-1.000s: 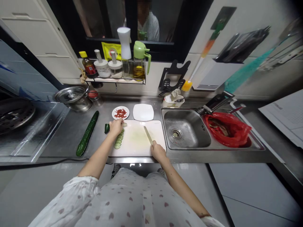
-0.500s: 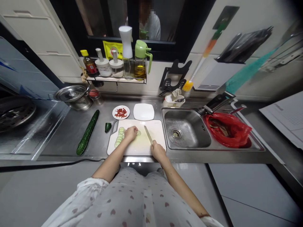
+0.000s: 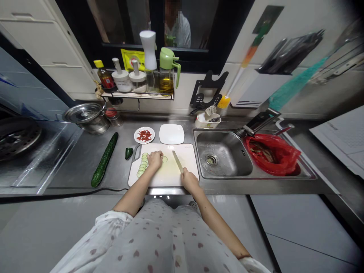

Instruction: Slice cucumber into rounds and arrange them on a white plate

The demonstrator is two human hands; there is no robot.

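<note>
My right hand (image 3: 190,180) is wrapped round the handle of a kitchen knife (image 3: 178,162), its blade pointing away over the white cutting board (image 3: 170,180). Over the board's left half my left hand (image 3: 155,160) has its fingers curled together; what they hold, if anything, is hidden. A cucumber slice (image 3: 165,159) lies just right of those fingertips. Left of the hand, overlapping cucumber slices (image 3: 142,167) form a row along the board. A short cucumber end (image 3: 129,153) and a whole cucumber (image 3: 105,159) rest on the counter to the left.
Behind the board stand a plate of chopped red pieces (image 3: 144,141) and a white plate (image 3: 171,134). To the right is the sink (image 3: 227,167), with a red plastic bag (image 3: 273,159) beyond it. A lidded pot (image 3: 91,117) and a seasoning rack (image 3: 136,94) are at the back left.
My left hand has shifted slightly left and turned, its back now more upward, still beside the slice. My right hand and the knife stay almost in place. The view has moved a little.
</note>
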